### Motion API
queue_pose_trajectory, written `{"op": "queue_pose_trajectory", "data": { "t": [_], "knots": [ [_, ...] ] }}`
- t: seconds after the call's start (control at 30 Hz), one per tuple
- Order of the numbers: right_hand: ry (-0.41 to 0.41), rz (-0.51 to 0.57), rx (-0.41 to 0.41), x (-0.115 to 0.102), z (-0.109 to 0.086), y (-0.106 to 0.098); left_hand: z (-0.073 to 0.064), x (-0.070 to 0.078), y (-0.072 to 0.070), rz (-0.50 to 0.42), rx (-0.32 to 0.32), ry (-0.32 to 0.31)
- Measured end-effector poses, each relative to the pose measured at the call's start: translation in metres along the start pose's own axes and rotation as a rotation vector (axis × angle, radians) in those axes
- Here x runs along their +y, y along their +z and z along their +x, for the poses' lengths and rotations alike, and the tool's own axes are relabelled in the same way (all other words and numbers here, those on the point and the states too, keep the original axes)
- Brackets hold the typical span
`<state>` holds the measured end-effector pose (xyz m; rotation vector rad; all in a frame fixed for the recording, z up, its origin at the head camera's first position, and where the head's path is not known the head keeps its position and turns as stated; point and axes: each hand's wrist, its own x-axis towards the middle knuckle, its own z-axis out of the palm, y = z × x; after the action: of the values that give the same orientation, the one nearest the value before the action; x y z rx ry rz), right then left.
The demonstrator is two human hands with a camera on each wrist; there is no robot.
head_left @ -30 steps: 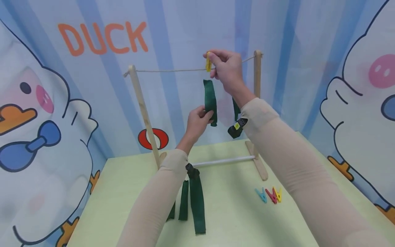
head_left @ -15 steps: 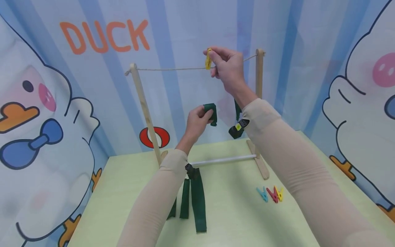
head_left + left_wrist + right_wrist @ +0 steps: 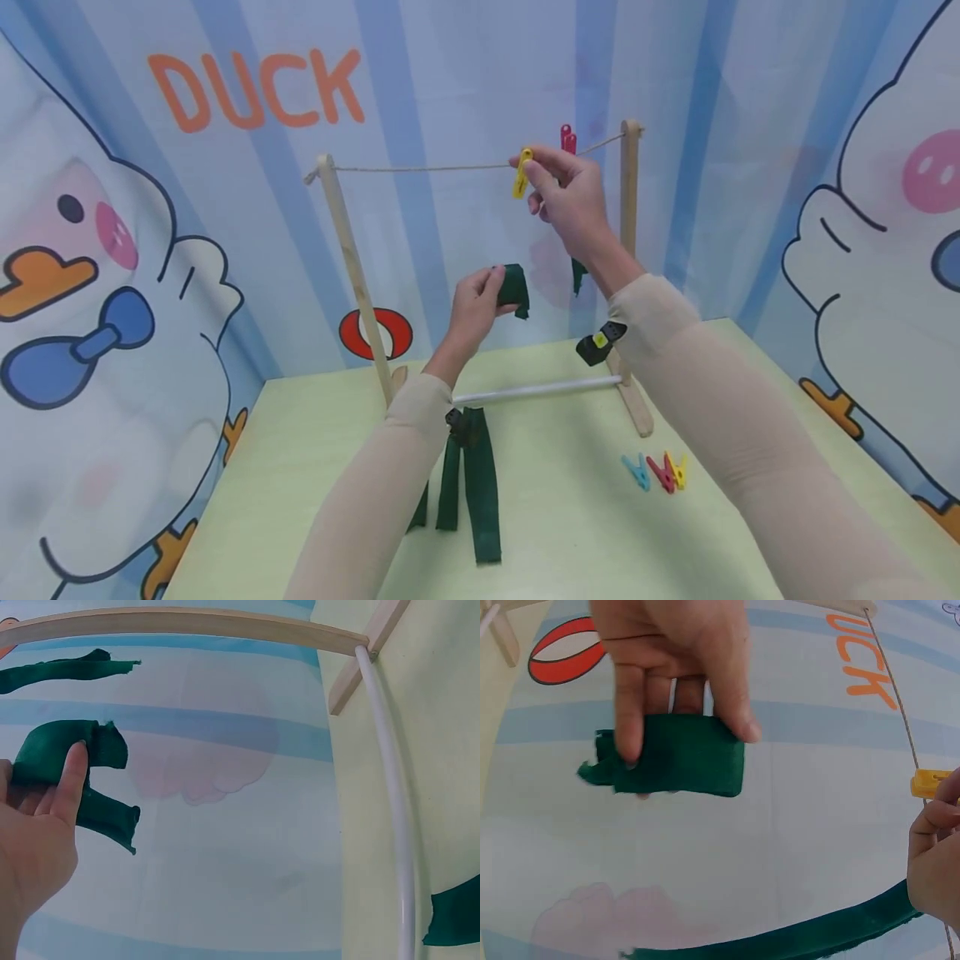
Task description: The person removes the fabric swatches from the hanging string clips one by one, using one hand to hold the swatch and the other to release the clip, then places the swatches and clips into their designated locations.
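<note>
My left hand (image 3: pixel 474 307) pinches a dark green cloth strip (image 3: pixel 513 286), folded over itself, below the rope (image 3: pixel 420 168). In the left wrist view the strip's two loose ends (image 3: pixel 111 817) stick out past the thumb. My right hand (image 3: pixel 576 200) pinches a yellow clothespin (image 3: pixel 522 175) between thumb and fingers, right at the rope. Just behind the right hand, a red clothespin (image 3: pixel 567 139) sits on the rope. Another green strip (image 3: pixel 802 934) hangs there, mostly hidden by the right hand and wrist in the head view.
Wooden posts (image 3: pixel 631 183) hold the rope, joined low by a white rod (image 3: pixel 540 389). Several green strips (image 3: pixel 482 500) lie on the table (image 3: pixel 570 525), partly under the left arm. Blue (image 3: pixel 636 472), red (image 3: pixel 662 473) and yellow (image 3: pixel 679 472) clothespins lie at the right.
The green strip, upright before, has folded over in my left hand. My right hand has moved down and rightward with the yellow clothespin, and the red clothespin behind it has come into view.
</note>
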<state>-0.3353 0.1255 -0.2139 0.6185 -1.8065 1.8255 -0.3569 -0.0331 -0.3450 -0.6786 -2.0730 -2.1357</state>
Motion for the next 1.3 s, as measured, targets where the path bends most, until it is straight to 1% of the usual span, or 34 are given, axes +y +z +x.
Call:
{"op": "queue_pose_trajectory", "data": {
  "t": [0.17, 0.33, 0.47, 0.53, 0.67, 0.73, 0.9, 1.0, 1.13, 1.23, 1.3],
  "knots": [
    [0.014, -0.044, -0.014, 0.009, -0.021, -0.011, -0.007, -0.004, -0.003, -0.047, 0.002, -0.005],
    [0.046, -0.096, 0.016, 0.019, -0.037, -0.027, -0.02, -0.011, -0.008, -0.094, 0.021, -0.019],
    [0.073, -0.195, 0.054, 0.028, -0.05, -0.044, -0.029, -0.022, -0.012, -0.096, 0.025, -0.044],
    [0.068, -0.251, 0.067, 0.033, -0.056, -0.052, -0.032, -0.027, -0.013, -0.096, 0.036, -0.064],
    [0.049, -0.331, 0.099, 0.042, -0.066, -0.069, -0.038, -0.031, -0.016, -0.105, 0.054, -0.098],
    [0.056, -0.375, 0.115, 0.046, -0.072, -0.077, -0.041, -0.033, -0.017, -0.111, 0.054, -0.103],
    [0.144, -0.462, 0.143, 0.052, -0.089, -0.096, -0.048, -0.04, -0.015, -0.153, 0.044, -0.108],
    [0.215, -0.496, 0.135, 0.053, -0.101, -0.105, -0.055, -0.044, -0.013, -0.171, 0.036, -0.106],
    [0.284, -0.547, 0.103, 0.056, -0.118, -0.117, -0.066, -0.05, -0.009, -0.135, 0.019, -0.109],
    [0.297, -0.583, 0.078, 0.06, -0.128, -0.124, -0.073, -0.056, -0.008, -0.023, 0.037, -0.118],
    [0.299, -0.614, 0.062, 0.061, -0.134, -0.127, -0.076, -0.06, -0.008, 0.054, 0.06, -0.128]
  ]
}}
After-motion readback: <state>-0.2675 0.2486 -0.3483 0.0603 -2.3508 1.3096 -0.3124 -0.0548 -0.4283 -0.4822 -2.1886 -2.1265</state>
